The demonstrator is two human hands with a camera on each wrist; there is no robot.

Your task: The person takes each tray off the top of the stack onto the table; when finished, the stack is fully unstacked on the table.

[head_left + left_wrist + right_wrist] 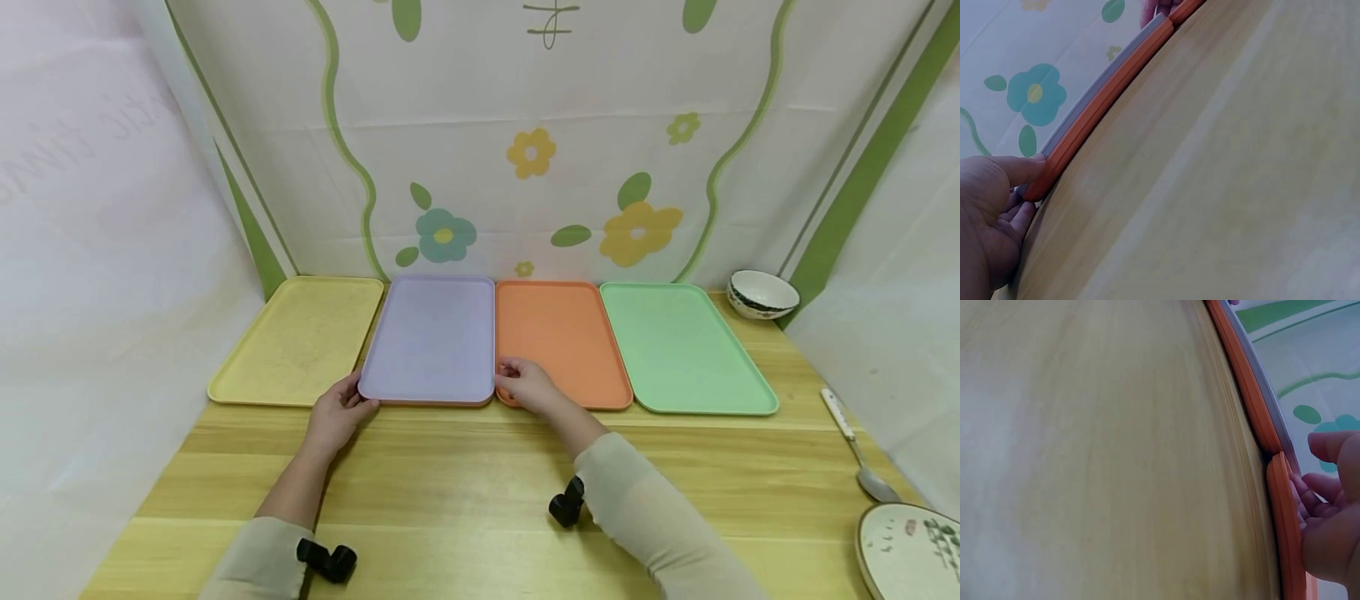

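A lilac tray (431,342) lies on top of an orange one, whose lower wall (1085,128) shows beneath it. My left hand (336,419) holds the front left corner of this pair, thumb along the front wall and fingers round the side. At the right edge of the lilac tray, my right hand (528,386) rests its bent fingertips against the rim. Its thumb (1325,445) stands off from the rim in the right wrist view. That hand reaches over the front left corner of a second orange tray (566,333).
A yellow tray (300,333) lies on the left, a green tray (686,350) on the right. Beyond the green one are a bowl (762,293), a spoon (851,437) and a plate (911,550). A flowered cloth (465,150) hangs behind the wooden table (450,500).
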